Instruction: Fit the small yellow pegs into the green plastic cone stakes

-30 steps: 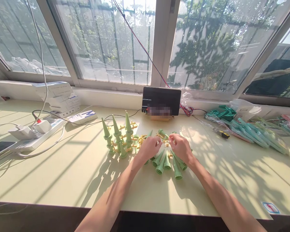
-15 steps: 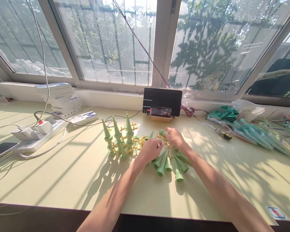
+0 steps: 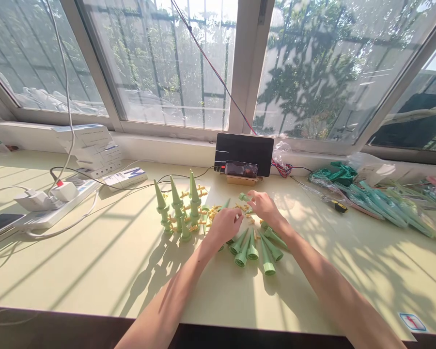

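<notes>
My right hand [image 3: 263,204] is closed around a green plastic spike with a hollow, threaded end [image 3: 243,197] that sticks out to its left. My left hand [image 3: 228,223] hovers beside it with curled fingers; what they pinch, if anything, is hidden. Small yellow valve pieces [image 3: 215,211] lie in a heap behind and beside my left hand. Several loose green cone spikes [image 3: 269,264] fan out on the table below both hands, open ends toward me. On the left, assembled green spikes [image 3: 176,198] with yellow valves stand upright, points up.
A dark tablet [image 3: 243,150] and a phone [image 3: 241,169] lean on a stand by the window. White boxes [image 3: 94,150] and a power strip [image 3: 58,206] with cables are at left. Bagged green pieces [image 3: 381,198] and a yellow-black tool [image 3: 338,206] lie at right.
My right hand has shifted slightly, and the green end in it now points more to the left. My left hand has barely moved.
</notes>
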Demonstrator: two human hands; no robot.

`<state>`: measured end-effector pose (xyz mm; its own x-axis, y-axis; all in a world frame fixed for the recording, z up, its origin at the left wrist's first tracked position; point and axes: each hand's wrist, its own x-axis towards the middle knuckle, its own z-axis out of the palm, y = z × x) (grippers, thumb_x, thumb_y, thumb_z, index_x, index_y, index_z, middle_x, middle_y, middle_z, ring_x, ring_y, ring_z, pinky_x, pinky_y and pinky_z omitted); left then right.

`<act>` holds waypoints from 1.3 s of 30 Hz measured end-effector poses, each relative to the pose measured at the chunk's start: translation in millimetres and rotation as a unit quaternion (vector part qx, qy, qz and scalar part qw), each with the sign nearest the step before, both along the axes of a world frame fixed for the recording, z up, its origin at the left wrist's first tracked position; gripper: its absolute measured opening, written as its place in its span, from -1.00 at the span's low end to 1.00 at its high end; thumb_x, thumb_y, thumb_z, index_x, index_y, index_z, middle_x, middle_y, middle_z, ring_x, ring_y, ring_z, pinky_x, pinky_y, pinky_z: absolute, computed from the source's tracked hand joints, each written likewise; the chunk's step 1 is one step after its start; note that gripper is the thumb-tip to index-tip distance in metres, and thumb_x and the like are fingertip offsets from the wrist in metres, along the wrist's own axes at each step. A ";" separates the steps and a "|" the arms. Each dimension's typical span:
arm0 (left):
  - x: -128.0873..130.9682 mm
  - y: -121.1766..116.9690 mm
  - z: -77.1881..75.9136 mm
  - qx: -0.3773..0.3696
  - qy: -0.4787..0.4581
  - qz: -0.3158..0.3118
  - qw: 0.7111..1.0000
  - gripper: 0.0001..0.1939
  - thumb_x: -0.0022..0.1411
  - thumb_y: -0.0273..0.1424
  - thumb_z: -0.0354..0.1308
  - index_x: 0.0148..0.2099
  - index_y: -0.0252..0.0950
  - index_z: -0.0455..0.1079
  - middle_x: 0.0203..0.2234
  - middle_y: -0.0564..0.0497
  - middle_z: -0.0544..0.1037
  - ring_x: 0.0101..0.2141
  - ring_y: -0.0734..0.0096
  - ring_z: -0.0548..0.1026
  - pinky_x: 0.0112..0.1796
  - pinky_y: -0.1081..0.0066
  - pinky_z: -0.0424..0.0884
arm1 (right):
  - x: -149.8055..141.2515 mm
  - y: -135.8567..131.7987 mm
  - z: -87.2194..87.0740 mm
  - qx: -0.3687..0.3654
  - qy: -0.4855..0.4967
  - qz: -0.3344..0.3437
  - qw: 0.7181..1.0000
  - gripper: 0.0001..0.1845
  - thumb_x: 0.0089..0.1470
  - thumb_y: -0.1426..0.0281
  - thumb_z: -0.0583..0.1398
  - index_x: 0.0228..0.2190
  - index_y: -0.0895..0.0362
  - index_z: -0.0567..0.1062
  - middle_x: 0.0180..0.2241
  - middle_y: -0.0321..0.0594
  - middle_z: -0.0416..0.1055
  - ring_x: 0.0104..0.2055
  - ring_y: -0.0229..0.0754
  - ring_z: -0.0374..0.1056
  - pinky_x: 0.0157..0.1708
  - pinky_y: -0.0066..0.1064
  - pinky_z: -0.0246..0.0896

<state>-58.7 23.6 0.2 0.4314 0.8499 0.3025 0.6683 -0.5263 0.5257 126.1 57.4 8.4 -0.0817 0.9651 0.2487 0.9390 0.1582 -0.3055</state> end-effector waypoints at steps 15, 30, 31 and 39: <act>-5.2 6.5 -1.2 0.040 -0.074 -0.025 0.996 -0.54 0.25 -0.52 0.14 0.17 -0.15 0.43 0.13 -0.04 0.47 -0.18 0.31 0.55 -0.09 0.29 0.45 | 2.2 -55.3 -8.1 0.180 0.069 0.128 0.973 -0.71 0.20 0.50 0.24 -0.02 0.11 0.50 -0.29 -0.16 0.59 -0.20 -0.08 0.46 -0.21 -0.32 0.35; -2.2 6.7 -7.4 0.052 -0.040 -0.044 0.997 -0.68 0.28 -0.50 0.14 0.06 -0.16 0.45 -0.11 0.01 0.56 -0.34 0.38 0.51 -0.22 0.34 0.43 | 2.0 -55.7 -17.4 0.185 0.210 0.113 0.953 -0.68 0.27 0.28 0.20 0.04 0.09 0.47 -0.25 -0.15 0.57 -0.41 -0.19 0.46 -0.37 -0.37 0.36; -2.3 7.0 -8.3 0.051 -0.039 -0.044 0.997 -0.68 0.28 -0.49 0.13 0.06 -0.16 0.45 -0.11 0.00 0.55 -0.35 0.38 0.51 -0.21 0.33 0.44 | 1.8 -55.8 -17.2 0.180 0.215 0.112 0.953 -0.67 0.27 0.27 0.20 0.04 0.09 0.46 -0.25 -0.15 0.57 -0.41 -0.19 0.46 -0.37 -0.38 0.35; -1.7 9.2 -7.1 0.046 -0.068 -0.012 0.997 -0.72 0.30 -0.46 0.08 0.03 -0.23 0.47 -0.16 -0.06 0.55 -0.38 0.38 0.49 -0.25 0.35 0.43 | 5.4 -57.6 -10.3 0.143 0.244 0.057 0.958 -0.50 0.27 0.22 0.16 0.18 0.10 0.31 -0.26 -0.20 0.58 -0.37 -0.18 0.46 -0.36 -0.39 0.32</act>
